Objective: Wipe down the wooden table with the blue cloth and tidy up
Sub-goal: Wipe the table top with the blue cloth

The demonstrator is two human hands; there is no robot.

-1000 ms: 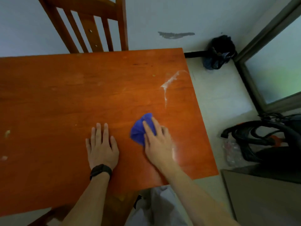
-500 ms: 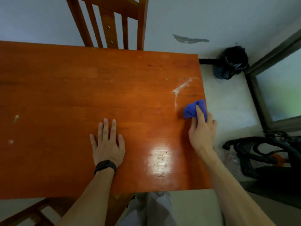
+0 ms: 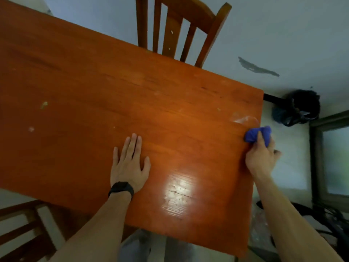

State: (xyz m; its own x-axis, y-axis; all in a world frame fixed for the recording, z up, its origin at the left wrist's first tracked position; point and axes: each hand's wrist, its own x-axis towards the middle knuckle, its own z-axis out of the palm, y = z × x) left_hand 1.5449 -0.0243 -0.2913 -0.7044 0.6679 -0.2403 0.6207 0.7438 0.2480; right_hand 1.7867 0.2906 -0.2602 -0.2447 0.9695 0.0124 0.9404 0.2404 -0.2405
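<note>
The wooden table (image 3: 94, 95) fills most of the view, its top orange-brown and glossy. My right hand (image 3: 261, 157) grips the bunched blue cloth (image 3: 254, 134) at the table's right edge, part of the cloth hanging past the edge. Just above the cloth lies a pale smeared mark (image 3: 243, 118). My left hand (image 3: 130, 165) rests flat on the tabletop with fingers straight, a black band on its wrist. Small light crumbs (image 3: 44, 104) dot the left part of the top.
A wooden chair (image 3: 181, 29) stands behind the table's far edge, and another chair (image 3: 24, 229) shows at the bottom left. On the floor to the right are a black bag (image 3: 300, 108), a window frame (image 3: 319, 159) and dark cables (image 3: 324, 220).
My right hand has carried the cloth from the table's middle rightward to its right edge, and the white streak is now only a faint smear. The left hand stayed flat.
</note>
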